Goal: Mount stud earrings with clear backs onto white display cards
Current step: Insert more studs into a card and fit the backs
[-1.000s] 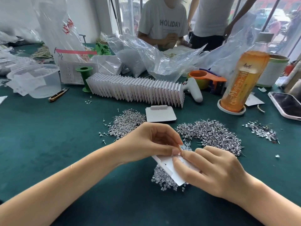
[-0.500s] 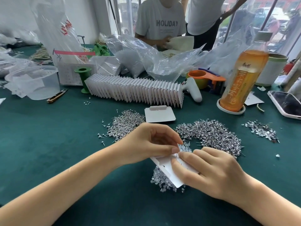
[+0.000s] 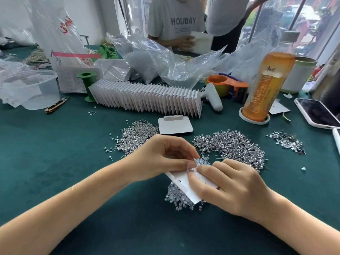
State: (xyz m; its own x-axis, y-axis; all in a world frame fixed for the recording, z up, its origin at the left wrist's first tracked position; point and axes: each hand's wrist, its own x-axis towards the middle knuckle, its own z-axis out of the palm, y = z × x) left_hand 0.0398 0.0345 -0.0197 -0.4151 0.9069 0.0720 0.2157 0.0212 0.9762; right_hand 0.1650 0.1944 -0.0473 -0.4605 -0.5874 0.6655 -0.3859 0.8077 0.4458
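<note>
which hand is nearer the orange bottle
Right. The right hand lies below and left of the bottle, gripping the card. The left hand is farther left, its fingertips meeting the card's top edge.

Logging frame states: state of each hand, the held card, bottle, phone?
left hand: pinching at the card's top edge
right hand: gripping the card
display card: held tilted above the clear backs
bottle: upright, capped
phone: screen dark

A green-covered table (image 3: 55,162) carries stud piles (image 3: 233,146), a card row (image 3: 147,99), a bottle (image 3: 266,85) and a phone (image 3: 318,113).
</note>
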